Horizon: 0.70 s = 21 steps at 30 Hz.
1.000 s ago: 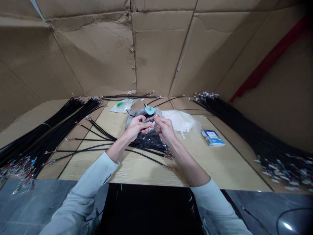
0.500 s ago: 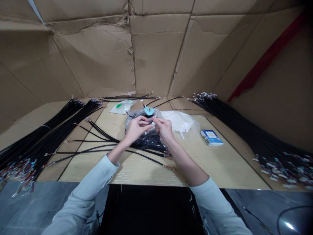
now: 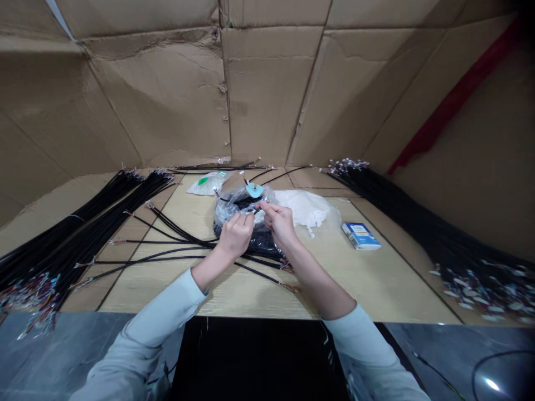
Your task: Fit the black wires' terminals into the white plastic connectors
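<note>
Over a clear plastic bag (image 3: 225, 209) of dark contents, my two hands are close together. My left hand (image 3: 236, 235) is closed in a fist around a short visible piece of black cable (image 3: 256, 210). The thumb and forefinger of my right hand (image 3: 279, 223) pinch that cable's end; its thin wires and any connector are too small to make out. A light blue round label (image 3: 254, 190) lies on the bag just beyond my fingers. Under and beside my left wrist run several loose black cables (image 3: 163, 241) with bare coloured wire ends.
Thick bundles of black cables lie at the left (image 3: 79, 223) and right (image 3: 401, 223). A white plastic bag (image 3: 298, 203) of small white parts, a blue-and-white box (image 3: 361, 236) and a small bag with a green sticker (image 3: 207, 182) lie on the table. Cardboard walls (image 3: 267, 83) rise behind.
My left hand has turned over and drawn back slightly toward me, its fingers going from a loose pinch to a closed fist. My right hand stays almost in place.
</note>
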Available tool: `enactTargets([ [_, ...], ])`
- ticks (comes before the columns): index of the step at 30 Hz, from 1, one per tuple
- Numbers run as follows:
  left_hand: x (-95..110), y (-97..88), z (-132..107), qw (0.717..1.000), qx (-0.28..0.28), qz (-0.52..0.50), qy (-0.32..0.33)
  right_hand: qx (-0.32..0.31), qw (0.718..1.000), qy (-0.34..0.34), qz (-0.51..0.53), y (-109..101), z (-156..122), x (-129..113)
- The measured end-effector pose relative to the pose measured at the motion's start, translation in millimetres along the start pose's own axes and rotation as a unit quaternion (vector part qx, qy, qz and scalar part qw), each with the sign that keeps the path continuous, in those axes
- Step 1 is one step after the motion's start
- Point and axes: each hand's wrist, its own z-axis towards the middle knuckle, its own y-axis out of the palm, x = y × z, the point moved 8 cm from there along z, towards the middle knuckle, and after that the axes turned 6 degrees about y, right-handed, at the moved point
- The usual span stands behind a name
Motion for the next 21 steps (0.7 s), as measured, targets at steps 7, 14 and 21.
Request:
enactTargets([
  [7,4,7.2,1,0.997,0.007,0.058,0.058,-0.002,1.000,-0.011,0.002,0,2,4],
  [14,-11,-1.0,6,0.987,0.032,-0.144,-0.068,-0.016,0.999,0.002,0.043,2,1,3],
  [21,-32,23.8,4,0.799,0.010,-0.528,-0.289,-0.029,0.998,-0.007,0.051,4,-1,-5],
])
